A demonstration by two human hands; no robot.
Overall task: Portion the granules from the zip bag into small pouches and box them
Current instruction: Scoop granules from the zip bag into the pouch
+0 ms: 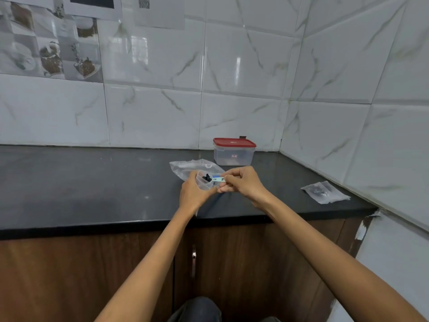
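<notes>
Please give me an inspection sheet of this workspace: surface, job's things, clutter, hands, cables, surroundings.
Surface: dark counter, glossy.
Job's things: zip bag lying behind the hands; small pouch with dark granules; filled pouch lying at right; box, red lid on.
Clutter: nothing seen.
Hands: left hand holds the small pouch; right hand pinches a small scoop at its mouth.
Cables: nothing seen.
Surroundings: tiled walls, wooden cabinet below.
</notes>
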